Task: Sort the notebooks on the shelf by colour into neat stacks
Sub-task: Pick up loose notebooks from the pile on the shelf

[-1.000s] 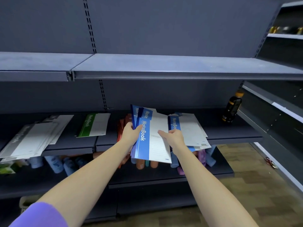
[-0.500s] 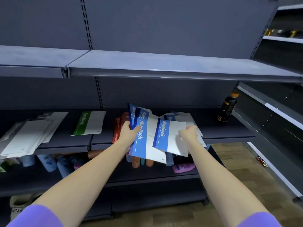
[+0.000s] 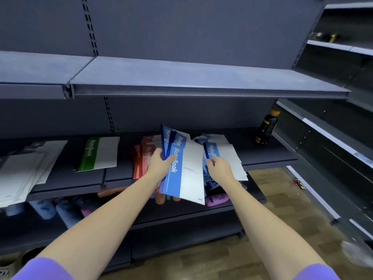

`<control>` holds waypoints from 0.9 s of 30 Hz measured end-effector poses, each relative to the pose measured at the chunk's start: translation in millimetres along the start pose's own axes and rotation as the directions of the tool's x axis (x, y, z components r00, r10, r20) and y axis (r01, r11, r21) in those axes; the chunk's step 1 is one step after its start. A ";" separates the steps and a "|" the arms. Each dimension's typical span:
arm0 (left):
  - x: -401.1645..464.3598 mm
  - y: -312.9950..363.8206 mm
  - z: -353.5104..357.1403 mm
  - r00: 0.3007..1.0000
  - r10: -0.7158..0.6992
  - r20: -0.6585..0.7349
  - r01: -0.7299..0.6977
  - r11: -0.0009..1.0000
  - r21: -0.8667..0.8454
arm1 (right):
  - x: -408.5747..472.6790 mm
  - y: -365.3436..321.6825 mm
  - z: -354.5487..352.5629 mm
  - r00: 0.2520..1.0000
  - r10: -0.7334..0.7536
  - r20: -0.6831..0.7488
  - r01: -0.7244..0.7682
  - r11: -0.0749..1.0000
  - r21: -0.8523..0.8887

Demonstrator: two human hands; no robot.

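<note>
Partly sorted, judging from the dark grey metal shelf (image 3: 268, 156). Left hand (image 3: 159, 165) gripping a fanned bundle of thin blue-and-white paper notebooks (image 3: 181, 168), thumb on the top cover, bundle tilted up over the shelf front. Right hand (image 3: 219, 168) pinching one more blue-spined notebook off the loose blue-and-white pile (image 3: 226, 156) just beside. Already apart: a red-covered stack (image 3: 142, 158) touching the left hand's far side, a single green-and-white notebook (image 3: 99, 153) further left, a sloppy white-and-grey spread (image 3: 26, 170) at the far left. Still to do: gathering remaining blues, squaring every stack.
</note>
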State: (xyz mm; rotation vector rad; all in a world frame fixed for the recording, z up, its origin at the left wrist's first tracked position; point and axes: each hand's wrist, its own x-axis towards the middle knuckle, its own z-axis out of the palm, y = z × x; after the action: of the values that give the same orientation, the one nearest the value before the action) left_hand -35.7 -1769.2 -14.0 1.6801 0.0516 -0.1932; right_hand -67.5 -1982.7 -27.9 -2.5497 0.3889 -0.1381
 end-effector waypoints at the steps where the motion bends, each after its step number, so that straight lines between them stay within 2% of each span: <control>1: -1.4 -0.7 0.6 1.000 0.000 0.006 0.000 1.000 -0.017 | -5.3 -5.9 2.1 1.000 0.026 -0.017 -0.024 0.991 0.131; 2: -1.7 -2.0 1.4 1.000 -0.003 0.009 0.003 0.999 -0.043 | -9.6 -11.9 3.8 0.998 0.058 -0.005 -0.055 0.970 0.235; 5: -3.2 -5.2 2.0 1.000 -0.012 0.012 0.013 0.996 -0.087 | -16.1 -22.7 10.1 0.981 0.170 0.090 -0.192 0.901 0.390; 8: -5.1 -8.4 1.8 1.000 -0.009 0.016 0.011 0.992 -0.123 | -16.1 -23.8 8.8 0.932 0.354 0.078 -0.326 0.727 0.604; 10: -5.1 -11.2 1.9 1.000 -0.012 0.013 0.014 0.984 -0.178 | -16.2 -18.4 4.7 0.909 0.414 0.053 -0.351 0.689 0.634; 13: -6.8 -12.4 3.2 0.999 -0.037 0.011 0.038 0.981 -0.189 | -14.6 -12.1 2.2 0.905 0.423 0.054 -0.347 0.657 0.670; 14: -8.0 -12.1 5.5 0.999 -0.037 0.011 0.039 0.981 -0.189 | -13.5 -11.1 2.0 0.904 0.425 0.048 -0.345 0.657 0.670; 18: -6.5 -10.3 18.9 0.999 0.022 -0.045 -0.028 0.990 -0.139 | -0.6 -6.2 -2.8 0.912 0.402 -0.083 -0.301 0.791 0.532; 21: 0.0 -7.8 24.5 0.996 0.049 -0.076 -0.058 0.990 -0.131 | 10.4 4.9 -15.5 0.897 0.411 -0.163 -0.270 0.800 0.535; 23: 2.8 -6.7 28.8 0.994 0.050 -0.102 -0.063 0.990 -0.129 | 17.1 18.0 -26.1 0.891 0.418 -0.176 -0.276 0.807 0.523; 27: 7.2 -5.7 36.8 0.982 0.023 -0.187 -0.046 0.991 -0.122 | 36.8 44.6 -38.5 0.938 0.325 -0.119 -0.244 0.865 0.438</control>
State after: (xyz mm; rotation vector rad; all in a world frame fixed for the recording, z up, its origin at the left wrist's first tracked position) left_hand -33.1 -1805.5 -24.7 1.5676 0.1706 -0.0063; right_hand -50.3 -2049.4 -18.8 -2.0334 0.7253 -0.3183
